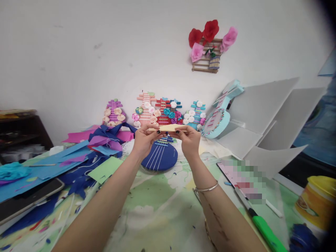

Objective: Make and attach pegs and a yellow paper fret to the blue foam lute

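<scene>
A pale yellow piece, apparently folded paper or thin foam sheet (pixel 172 128), is held level in front of me above the table. My left hand (pixel 145 140) pinches one end between thumb and fingers, and my right hand (pixel 188 140) pinches the other end the same way. Below and behind them lies a dark blue lute-shaped craft (pixel 160 157) with white strings and yellowish and light blue frets; my hands partly hide its neck. A green paper sheet (pixel 106 169) rests to the left of it.
Several decorated lute crafts (pixel 162 110) lean on the wall. Coloured paper (pixel 76 154) and a phone (pixel 28 199) lie left. At right are a green-handled knife (pixel 267 232), white boards (pixel 262 112), a light blue lute craft (pixel 216 120) and a yellow-lidded tub (pixel 316 203).
</scene>
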Action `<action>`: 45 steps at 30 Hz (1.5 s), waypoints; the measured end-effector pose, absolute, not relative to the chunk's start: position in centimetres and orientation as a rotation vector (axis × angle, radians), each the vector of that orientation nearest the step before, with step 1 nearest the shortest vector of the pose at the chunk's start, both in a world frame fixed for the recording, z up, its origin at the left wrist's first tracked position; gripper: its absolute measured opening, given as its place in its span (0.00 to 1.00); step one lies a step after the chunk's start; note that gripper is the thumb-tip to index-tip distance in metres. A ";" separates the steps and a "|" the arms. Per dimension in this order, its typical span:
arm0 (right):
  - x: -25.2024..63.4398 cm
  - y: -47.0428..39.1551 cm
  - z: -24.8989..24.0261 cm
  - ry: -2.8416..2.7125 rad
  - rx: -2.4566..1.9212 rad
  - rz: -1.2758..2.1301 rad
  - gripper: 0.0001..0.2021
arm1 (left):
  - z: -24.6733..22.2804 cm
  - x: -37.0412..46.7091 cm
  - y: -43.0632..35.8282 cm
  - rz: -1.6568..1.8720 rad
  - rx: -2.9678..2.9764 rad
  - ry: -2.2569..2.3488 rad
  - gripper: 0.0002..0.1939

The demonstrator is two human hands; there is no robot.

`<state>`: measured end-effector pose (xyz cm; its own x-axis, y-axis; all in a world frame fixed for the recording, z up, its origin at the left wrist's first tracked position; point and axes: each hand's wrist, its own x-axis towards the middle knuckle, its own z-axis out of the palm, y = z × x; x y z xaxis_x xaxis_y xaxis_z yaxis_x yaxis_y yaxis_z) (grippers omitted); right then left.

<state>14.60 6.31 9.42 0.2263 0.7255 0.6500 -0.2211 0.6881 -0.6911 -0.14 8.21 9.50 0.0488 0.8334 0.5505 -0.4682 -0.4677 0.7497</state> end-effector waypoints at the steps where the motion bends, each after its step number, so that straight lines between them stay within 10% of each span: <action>1: 14.6 6.3 9.5 -1.163 -0.501 0.706 0.03 | 9.5 -0.1 8.2 1.648 1.299 0.420 0.15; 34: 13.3 5.8 9.1 -1.139 -0.483 0.813 0.16 | 9.7 0.7 7.8 1.788 1.083 0.516 0.15; 45: 13.9 5.6 9.6 -1.120 -0.493 0.781 0.26 | 9.8 0.7 7.5 1.763 1.211 0.441 0.29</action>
